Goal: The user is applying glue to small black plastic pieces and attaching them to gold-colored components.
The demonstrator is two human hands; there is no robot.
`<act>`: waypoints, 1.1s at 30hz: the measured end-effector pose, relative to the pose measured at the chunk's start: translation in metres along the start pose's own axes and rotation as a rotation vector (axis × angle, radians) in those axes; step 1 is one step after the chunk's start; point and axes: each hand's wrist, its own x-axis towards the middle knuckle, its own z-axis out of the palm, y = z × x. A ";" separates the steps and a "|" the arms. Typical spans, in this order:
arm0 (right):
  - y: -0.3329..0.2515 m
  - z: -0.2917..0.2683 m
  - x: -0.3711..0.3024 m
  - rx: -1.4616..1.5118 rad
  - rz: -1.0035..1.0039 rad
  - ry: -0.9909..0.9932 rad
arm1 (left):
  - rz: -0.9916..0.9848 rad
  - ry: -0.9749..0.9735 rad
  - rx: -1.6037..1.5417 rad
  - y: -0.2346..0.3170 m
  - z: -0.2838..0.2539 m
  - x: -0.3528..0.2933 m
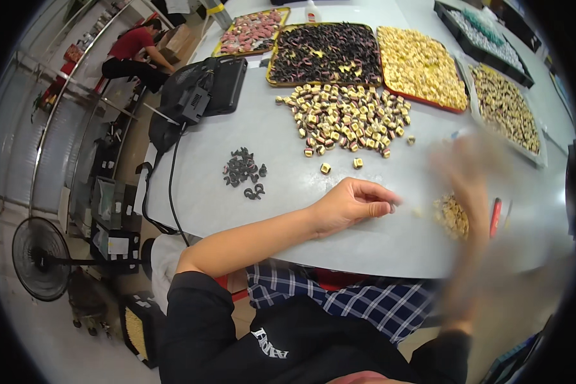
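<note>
My left hand [353, 206] is closed in a pinch above the table, thumb against forefinger. A small dark piece [394, 207] shows at its fingertips, mostly hidden. My right hand [468, 160] is smeared by motion on the right side, so its fingers cannot be made out. Near its forearm lies a heap of small pale yellow pieces [449, 216]. Left of my left hand sits a pile of small black curved pieces [240, 166]. Beyond both hands spreads a large group of small yellow-and-dark block assemblies [349, 118], with a single block [326, 168] lying nearer me.
Along the far side stand trays of pink pieces [249, 32], black pieces [326, 51], yellow pieces [422, 67] and mixed pieces [505, 109]. A black bag [184, 96] with a cable lies left. A red-handled tool [496, 217] rests right. Another person [134, 54] bends over boxes.
</note>
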 end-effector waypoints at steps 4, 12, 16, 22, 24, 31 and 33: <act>-0.030 -0.029 0.003 -0.200 0.220 -0.199 | 0.003 -0.010 -0.029 0.001 0.000 -0.002; -0.064 -0.045 -0.010 -0.158 0.036 -0.690 | -0.011 -0.040 -0.024 -0.001 -0.002 -0.003; -0.038 -0.033 -0.008 -0.126 0.015 -0.759 | -0.004 -0.048 -0.032 -0.002 -0.003 0.000; -0.043 -0.030 -0.006 -0.064 0.039 -0.718 | 0.010 -0.014 -0.074 0.002 -0.002 -0.003; -0.048 -0.032 -0.008 0.113 -0.032 -0.557 | 0.040 0.008 0.022 0.005 -0.003 0.001; -0.058 -0.014 -0.012 0.612 -0.054 -0.378 | 0.112 0.091 0.089 0.003 -0.003 0.001; -0.058 -0.004 -0.014 0.849 -0.038 -0.355 | 0.114 0.092 0.065 0.005 -0.003 0.001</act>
